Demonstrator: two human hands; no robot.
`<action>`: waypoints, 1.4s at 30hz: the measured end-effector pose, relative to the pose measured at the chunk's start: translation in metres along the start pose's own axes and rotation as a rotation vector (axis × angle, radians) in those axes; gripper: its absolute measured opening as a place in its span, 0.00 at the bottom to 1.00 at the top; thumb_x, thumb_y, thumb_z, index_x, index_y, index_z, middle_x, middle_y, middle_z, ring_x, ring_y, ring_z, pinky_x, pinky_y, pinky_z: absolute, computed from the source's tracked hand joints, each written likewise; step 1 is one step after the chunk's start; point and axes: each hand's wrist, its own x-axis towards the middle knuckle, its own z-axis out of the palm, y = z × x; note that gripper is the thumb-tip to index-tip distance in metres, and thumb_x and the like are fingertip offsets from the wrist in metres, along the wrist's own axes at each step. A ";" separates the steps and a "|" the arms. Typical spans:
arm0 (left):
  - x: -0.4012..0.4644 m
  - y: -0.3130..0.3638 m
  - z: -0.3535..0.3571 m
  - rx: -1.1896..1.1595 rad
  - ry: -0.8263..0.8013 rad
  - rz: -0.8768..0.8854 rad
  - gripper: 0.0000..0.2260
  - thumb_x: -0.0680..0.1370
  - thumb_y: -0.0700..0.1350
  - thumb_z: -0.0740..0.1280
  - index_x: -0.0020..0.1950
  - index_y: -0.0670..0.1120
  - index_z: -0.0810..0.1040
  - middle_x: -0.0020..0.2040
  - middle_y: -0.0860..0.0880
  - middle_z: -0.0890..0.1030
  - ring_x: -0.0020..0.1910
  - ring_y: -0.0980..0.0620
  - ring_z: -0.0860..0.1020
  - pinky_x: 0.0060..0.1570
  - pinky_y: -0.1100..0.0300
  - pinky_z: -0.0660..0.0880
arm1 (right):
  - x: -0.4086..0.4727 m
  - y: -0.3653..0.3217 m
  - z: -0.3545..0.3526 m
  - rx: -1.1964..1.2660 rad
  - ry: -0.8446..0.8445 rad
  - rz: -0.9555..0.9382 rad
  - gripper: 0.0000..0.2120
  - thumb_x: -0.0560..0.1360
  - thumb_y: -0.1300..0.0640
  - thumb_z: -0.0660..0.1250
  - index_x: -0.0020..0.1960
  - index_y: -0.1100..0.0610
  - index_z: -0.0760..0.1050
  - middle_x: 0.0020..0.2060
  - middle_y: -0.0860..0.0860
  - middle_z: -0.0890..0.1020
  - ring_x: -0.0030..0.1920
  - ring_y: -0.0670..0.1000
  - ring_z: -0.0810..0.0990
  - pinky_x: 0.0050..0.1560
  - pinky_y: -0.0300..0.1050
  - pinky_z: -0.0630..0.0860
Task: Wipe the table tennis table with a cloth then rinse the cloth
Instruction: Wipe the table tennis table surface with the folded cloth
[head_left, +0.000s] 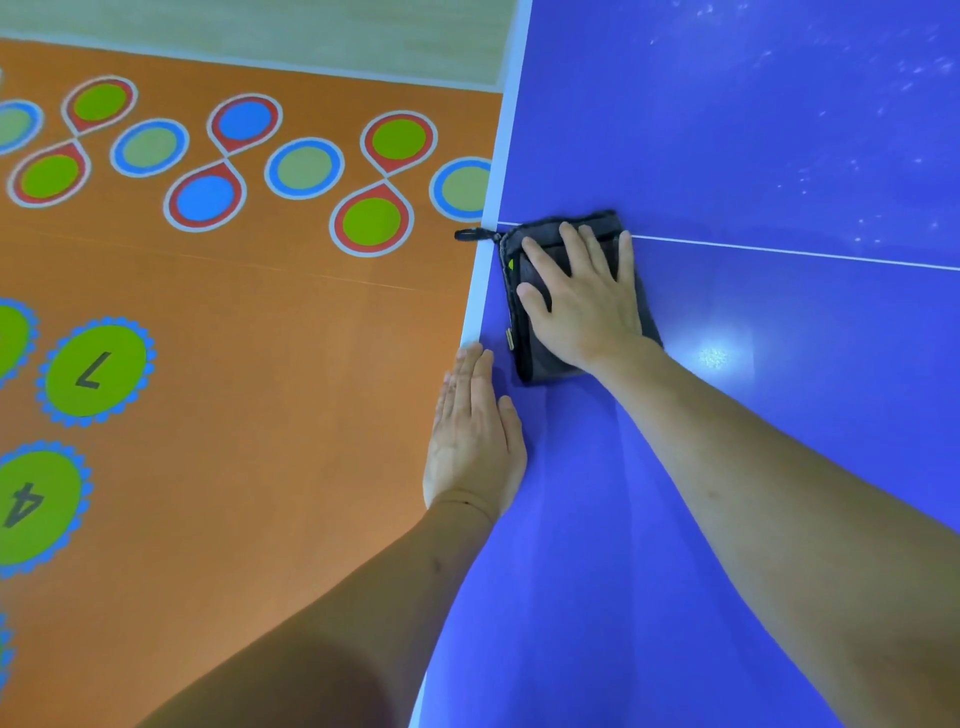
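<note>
Our left hand lies flat on the table tennis table edge, bracing. Right hand presses flat on the folded grey cloth at the white sideline. Risk: the cloth's loop overhangs; an outward stroke could drag it off.

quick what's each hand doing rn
Left hand: open, flat on the table edge.
Right hand: open, pressing the cloth flat.

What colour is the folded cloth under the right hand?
The folded cloth is dark grey with a small lime-green tag, seen best in the head view.
</note>
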 end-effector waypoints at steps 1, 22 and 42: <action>0.000 0.000 0.001 0.007 0.004 0.005 0.26 0.83 0.50 0.44 0.82 0.45 0.53 0.82 0.53 0.50 0.81 0.58 0.46 0.80 0.58 0.46 | 0.001 -0.003 0.002 0.000 -0.012 0.003 0.30 0.83 0.39 0.48 0.83 0.45 0.60 0.83 0.58 0.60 0.84 0.60 0.55 0.81 0.67 0.42; 0.004 0.008 -0.003 0.140 -0.021 -0.002 0.26 0.85 0.48 0.50 0.82 0.45 0.51 0.82 0.49 0.53 0.81 0.53 0.50 0.79 0.56 0.48 | 0.003 -0.010 -0.006 0.118 -0.068 0.085 0.29 0.84 0.37 0.47 0.84 0.42 0.56 0.85 0.50 0.53 0.85 0.55 0.48 0.83 0.61 0.42; -0.024 0.281 0.160 0.265 -0.030 0.207 0.21 0.84 0.49 0.51 0.74 0.45 0.68 0.73 0.47 0.69 0.74 0.47 0.65 0.76 0.51 0.58 | -0.159 0.368 -0.053 0.093 -0.060 0.386 0.29 0.84 0.37 0.47 0.84 0.41 0.55 0.85 0.48 0.52 0.85 0.52 0.48 0.83 0.58 0.42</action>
